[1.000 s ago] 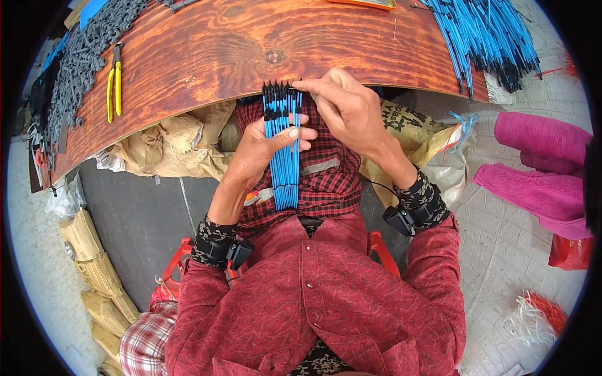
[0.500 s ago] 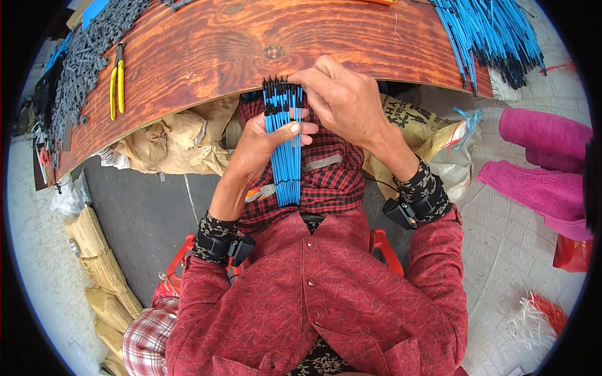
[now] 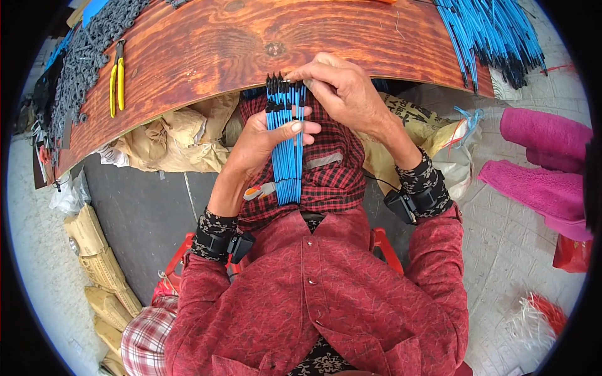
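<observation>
Both forearms up from lower edge, elbows bent, wrists meeting over lap at board (image 3: 207, 44) edge. Left hand (image 3: 260, 141) closed round blue rods (image 3: 286, 147), thumb pressed across front, rods upright, black tips up. Right hand (image 3: 342, 91) curled above, fingertips pinching rod tips at top of bundle. Bundle between both hands, lower ends hanging free below left hand over checked cloth (image 3: 329, 169). Yellow pliers (image 3: 116, 78) on board, well left of left hand. Loose rod pile (image 3: 489, 31) up right of right hand. Pink cloth (image 3: 542, 156) far right.
</observation>
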Demonstrator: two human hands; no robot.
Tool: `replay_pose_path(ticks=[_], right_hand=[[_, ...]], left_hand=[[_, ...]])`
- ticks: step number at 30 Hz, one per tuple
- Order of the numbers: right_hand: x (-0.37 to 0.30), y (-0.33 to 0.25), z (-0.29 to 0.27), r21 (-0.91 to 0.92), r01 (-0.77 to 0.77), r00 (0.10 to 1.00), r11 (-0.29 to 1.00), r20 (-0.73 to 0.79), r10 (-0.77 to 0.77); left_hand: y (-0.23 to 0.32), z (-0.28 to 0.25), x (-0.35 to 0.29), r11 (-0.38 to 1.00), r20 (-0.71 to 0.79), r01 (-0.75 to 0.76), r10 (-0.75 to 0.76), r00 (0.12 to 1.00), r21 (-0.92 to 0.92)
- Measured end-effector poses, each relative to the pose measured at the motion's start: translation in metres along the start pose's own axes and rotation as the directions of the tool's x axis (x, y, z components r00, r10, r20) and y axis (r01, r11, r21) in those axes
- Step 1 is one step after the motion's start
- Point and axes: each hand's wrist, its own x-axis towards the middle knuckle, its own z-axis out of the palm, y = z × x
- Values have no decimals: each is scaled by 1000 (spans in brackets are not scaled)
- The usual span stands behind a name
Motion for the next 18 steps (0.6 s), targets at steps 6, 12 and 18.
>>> replay_pose_path(ticks=[6, 12, 18], right_hand=[[-2, -16, 0, -250, -17, 1000, 968, -19, 13], [3, -14, 5, -187, 47, 997, 981, -44, -56], [5, -6, 1, -151, 97, 995, 984, 10, -97]], left_hand=[[0, -1, 0, 1000, 8, -5, 5, 1000, 7], [2, 1, 0, 1000, 16, 15, -15, 1000, 17], [4, 3, -1, 999, 10, 32, -33, 999, 12]])
